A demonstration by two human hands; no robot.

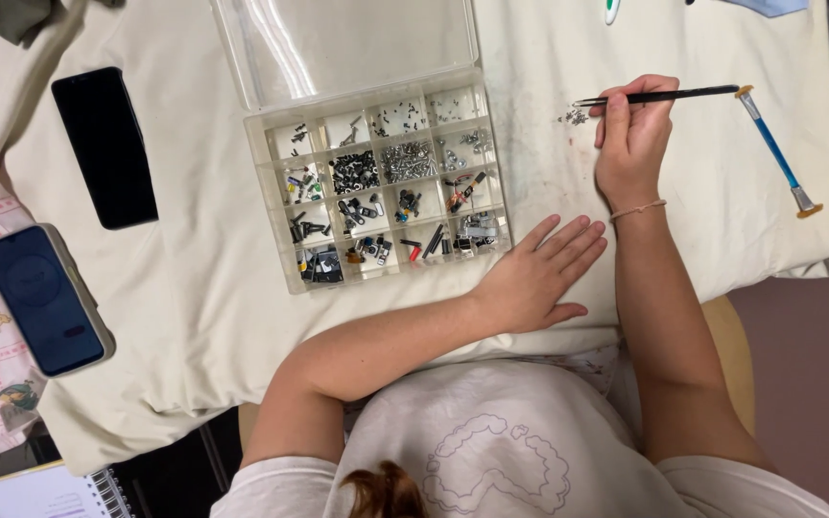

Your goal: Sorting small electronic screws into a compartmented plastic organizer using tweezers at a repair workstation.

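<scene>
The right hand (631, 144) pinches a pair of thin black tweezers (659, 96) between thumb and curled fingers, the fine tips pointing left toward a small scatter of tiny dark screws (575, 117) lying loose on the cream cloth-covered table (184, 288). The tips sit just beside that scatter, and whether they touch a screw is too small to tell. The left hand (537, 278) lies flat on the cloth, fingers spread wide and holding nothing, just beside the lower right corner of a clear plastic compartment box (381, 182) whose lid stands open and whose cells hold sorted small metal and black parts. A blue-handled precision screwdriver with gold ends (776, 150) lies on the cloth to the right of the tweezers, near the table's edge. Two dark smartphones, one black (105, 144) and one in a pale case (45, 299), lie well apart on the left. The loose screws look easy to lose: a slip of the tweezer tips could flick one across the soft cloth, where it may sink into a fold or roll off the edge. A nudge from the flat hand against the open box could also jolt parts between cells.
</scene>
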